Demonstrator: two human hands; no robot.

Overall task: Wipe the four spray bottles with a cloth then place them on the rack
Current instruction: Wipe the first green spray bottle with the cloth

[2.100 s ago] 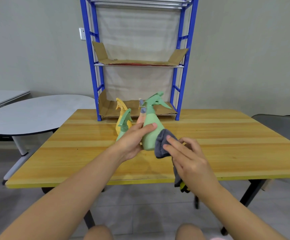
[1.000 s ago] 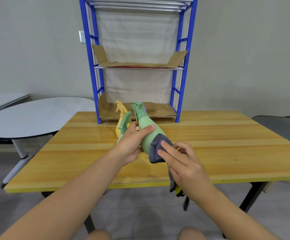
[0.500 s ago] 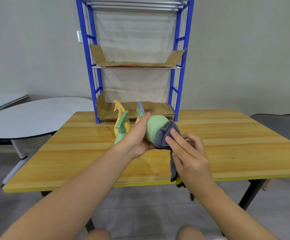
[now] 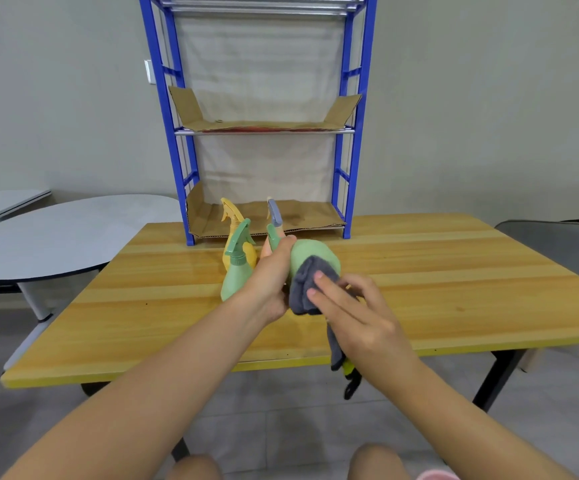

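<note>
My left hand (image 4: 270, 282) grips a light green spray bottle (image 4: 310, 255) tipped away from me, its base facing the camera. My right hand (image 4: 352, 315) holds a grey cloth (image 4: 304, 289) and presses it against the bottle's base; the cloth's tail hangs below the hand. Behind my left hand stand a second green bottle (image 4: 236, 268), a yellow bottle (image 4: 233, 233) and a peach bottle with a blue-grey nozzle (image 4: 274, 213), partly hidden. The blue rack (image 4: 348, 161) stands at the table's far edge, its shelves lined with cardboard.
The yellow wooden table (image 4: 454, 278) stretches wide to the right and left of the bottles. A grey round table (image 4: 56, 233) sits to the left. A grey chair back (image 4: 565, 244) shows at the right edge. My knees show at the bottom.
The held green bottle has been tipped from upright to lying with its base toward me. My right hand has moved the cloth from the bottle's side onto its base.
</note>
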